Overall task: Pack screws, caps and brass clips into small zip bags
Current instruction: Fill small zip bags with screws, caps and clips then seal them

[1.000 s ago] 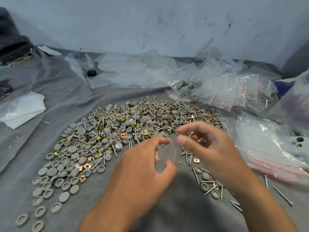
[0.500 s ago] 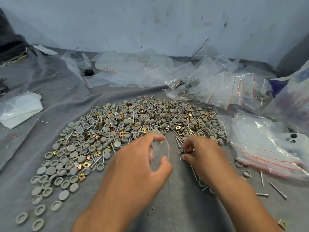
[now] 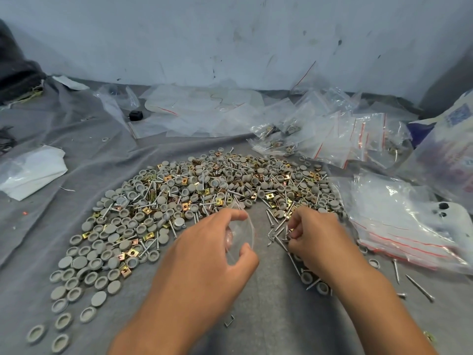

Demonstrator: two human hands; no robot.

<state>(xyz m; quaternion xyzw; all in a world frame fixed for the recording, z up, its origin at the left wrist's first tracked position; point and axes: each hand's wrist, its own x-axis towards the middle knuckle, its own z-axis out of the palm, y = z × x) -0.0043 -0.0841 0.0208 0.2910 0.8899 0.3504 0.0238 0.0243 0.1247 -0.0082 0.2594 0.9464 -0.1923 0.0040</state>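
Holding a small clear zip bag [image 3: 242,235] open between thumb and fingers, the left hand [image 3: 212,254] has hardly moved. The right hand [image 3: 311,237] has come down from the air and now pinches screws [image 3: 277,233] lying just right of the bag, on the grey cloth [image 3: 268,316].

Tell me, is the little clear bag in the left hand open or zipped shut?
Open. The left hand holds the small clear bag with its red-lined mouth bowed apart toward the right hand.
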